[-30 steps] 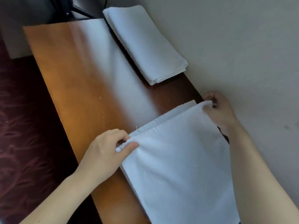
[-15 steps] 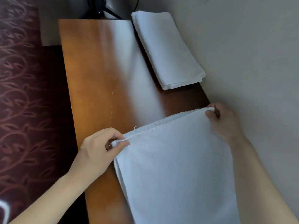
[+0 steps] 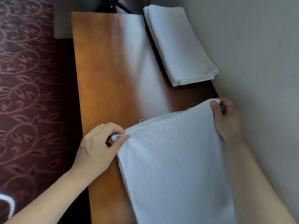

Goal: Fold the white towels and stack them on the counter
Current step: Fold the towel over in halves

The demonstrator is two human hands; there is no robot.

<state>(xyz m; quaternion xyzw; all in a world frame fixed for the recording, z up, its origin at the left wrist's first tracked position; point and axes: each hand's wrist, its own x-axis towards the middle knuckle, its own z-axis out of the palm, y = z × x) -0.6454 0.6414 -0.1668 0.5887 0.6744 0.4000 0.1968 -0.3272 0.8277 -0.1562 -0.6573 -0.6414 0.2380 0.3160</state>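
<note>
A white towel lies doubled over on the near part of the wooden counter and runs off the bottom of the view. My left hand pinches its far left corner between thumb and fingers. At the far right corner, close to the wall, my right hand pinches the towel's edge. A folded white towel rests at the far right of the counter, against the wall.
A pale wall runs along the counter's right side. Dark red patterned carpet lies to the left, below the counter's edge. Dark cables and a stand sit behind the counter's far end. The counter's middle shows bare wood.
Both hands keep their pinch on the towel's corners and have evened the top layer's edge onto the layer beneath. The camera has swung, so the counter appears more upright.
</note>
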